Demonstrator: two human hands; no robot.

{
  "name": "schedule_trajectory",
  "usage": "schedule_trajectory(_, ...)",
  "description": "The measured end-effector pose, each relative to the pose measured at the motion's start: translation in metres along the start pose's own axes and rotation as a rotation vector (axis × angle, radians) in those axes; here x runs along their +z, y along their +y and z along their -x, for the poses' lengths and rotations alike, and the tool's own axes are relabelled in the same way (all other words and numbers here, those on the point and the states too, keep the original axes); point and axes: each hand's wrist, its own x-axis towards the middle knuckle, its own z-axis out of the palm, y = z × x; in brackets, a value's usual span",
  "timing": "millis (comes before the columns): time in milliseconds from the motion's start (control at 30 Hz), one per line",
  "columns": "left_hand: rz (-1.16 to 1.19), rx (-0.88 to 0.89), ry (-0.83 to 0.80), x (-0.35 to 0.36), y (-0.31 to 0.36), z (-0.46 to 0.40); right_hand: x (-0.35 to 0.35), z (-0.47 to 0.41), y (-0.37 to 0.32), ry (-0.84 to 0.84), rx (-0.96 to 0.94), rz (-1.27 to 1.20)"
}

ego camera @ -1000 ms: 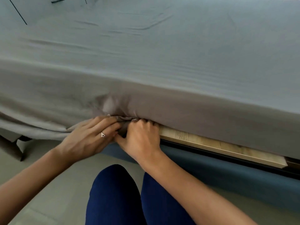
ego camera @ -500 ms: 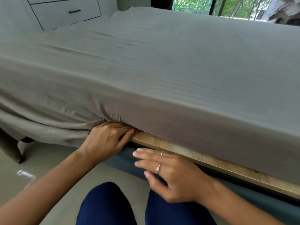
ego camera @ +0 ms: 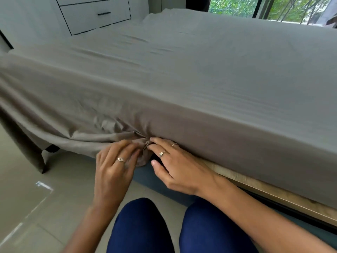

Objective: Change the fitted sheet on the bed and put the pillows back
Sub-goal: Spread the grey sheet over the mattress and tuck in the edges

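Both hands at the sheet's lower edge, side of the bed. Left hand [ego camera: 116,168] pinches a loose bunch of the sheet [ego camera: 182,73] between curled fingers and thumb. Right hand [ego camera: 175,166] has fingers fairly straight, tips pressing the gathered fabric against the mattress side; whether it grasps any cloth, cannot tell. Sheet lies over the whole mattress top, tucked along the right above the wooden bed frame [ego camera: 269,190], hanging loose to the left. Drawers [ego camera: 94,14] beyond; knees in blue trousers [ego camera: 138,229] below.
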Motion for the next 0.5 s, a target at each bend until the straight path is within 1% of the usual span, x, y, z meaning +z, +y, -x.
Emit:
schedule_trajectory(67, -0.012, -0.041, 0.022, 0.0, 0.003, 0.016, -0.003, -0.008, -0.013, -0.038, 0.033, 0.066)
schedule_trajectory(133, 0.037, -0.077, -0.013, 0.003, 0.005, 0.025, 0.0, -0.016, -0.028, -0.066, 0.087, 0.164)
schedule_trajectory(200, 0.07, -0.172, -0.039, 0.005, -0.001, 0.025, 0.011, -0.03, -0.038, -0.123, 0.172, 0.247)
schedule_trajectory(267, 0.09, -0.286, -0.05, 0.003, -0.008, 0.022, 0.02, -0.046, -0.045, -0.16, 0.296, 0.254)
schedule_trajectory(333, 0.097, -0.378, -0.04, -0.001, -0.012, 0.016, 0.023, -0.061, -0.051, -0.159, 0.423, 0.206)
schedule_trajectory(400, 0.106, -0.434, -0.054, -0.005, -0.017, 0.01, 0.025, -0.073, -0.059, -0.109, 0.463, 0.227)
schedule_trajectory(433, 0.129, -0.452, -0.083, -0.006, -0.019, 0.005, 0.026, -0.076, -0.061, -0.053, 0.456, 0.239)
schedule_trajectory(500, 0.162, -0.427, -0.148, -0.007, -0.027, -0.005, 0.029, -0.078, -0.06, 0.061, 0.421, 0.197)
